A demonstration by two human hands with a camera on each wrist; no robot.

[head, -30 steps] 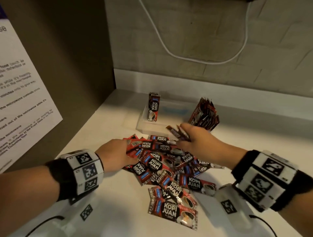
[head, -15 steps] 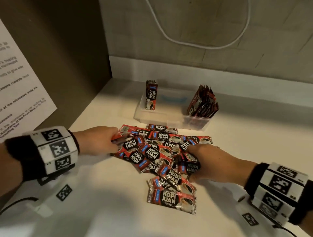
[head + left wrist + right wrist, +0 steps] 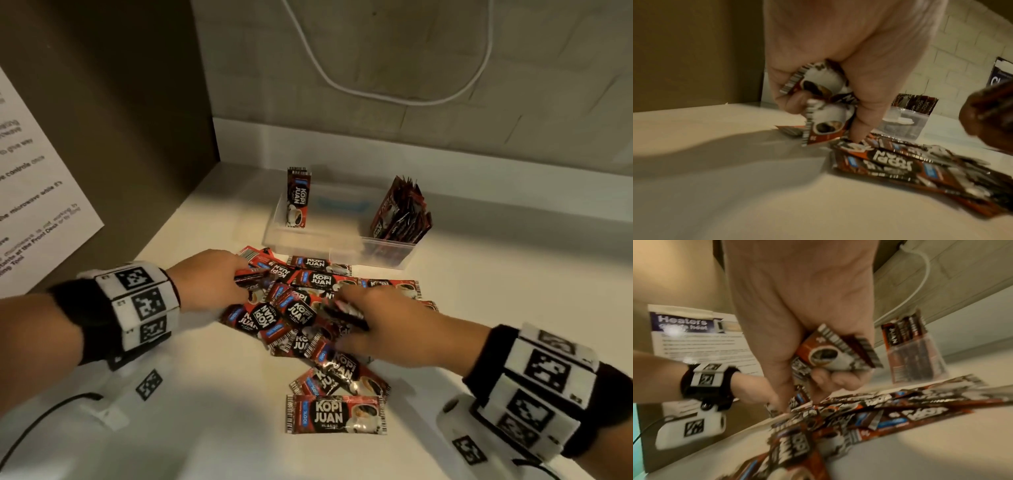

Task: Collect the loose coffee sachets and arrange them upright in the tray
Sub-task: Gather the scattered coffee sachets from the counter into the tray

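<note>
Sachets (image 3: 301, 308) in red and black wrappers marked KOPI JUAN lie in a loose, overlapping pile on the pale counter (image 3: 212, 428), just in front of a clear plastic tray (image 3: 308, 240). One single sachet (image 3: 337, 414) lies flat by itself at the near edge of the pile. In the tray, a small upright stack (image 3: 298, 198) stands at the left end and a leaning bundle (image 3: 400, 212) fills the right end, with the middle of the tray between them.

Over the left side of the pile, the left hand (image 3: 209, 281) grips a few gathered sachets (image 3: 818, 104), its fingers curled round them, while one fingertip (image 3: 858, 138) presses down on a sachet in the pile. The right hand (image 3: 387, 325) is over the right side of the pile, likewise clenched on a few collected sachets (image 3: 836, 353) whose ends stick out of the fist. Both wrists wear black bands with white blocks carrying square black-and-white markers (image 3: 137, 301).

Beyond the tray the counter meets a pale tiled wall (image 3: 513, 68), where a white cable (image 3: 394, 96) hangs in a loop. A brown side panel (image 3: 120, 120) closes off the left, and a printed notice (image 3: 34, 192) is fixed to it; the right wrist view shows its heading beginning "Heaters".
</note>
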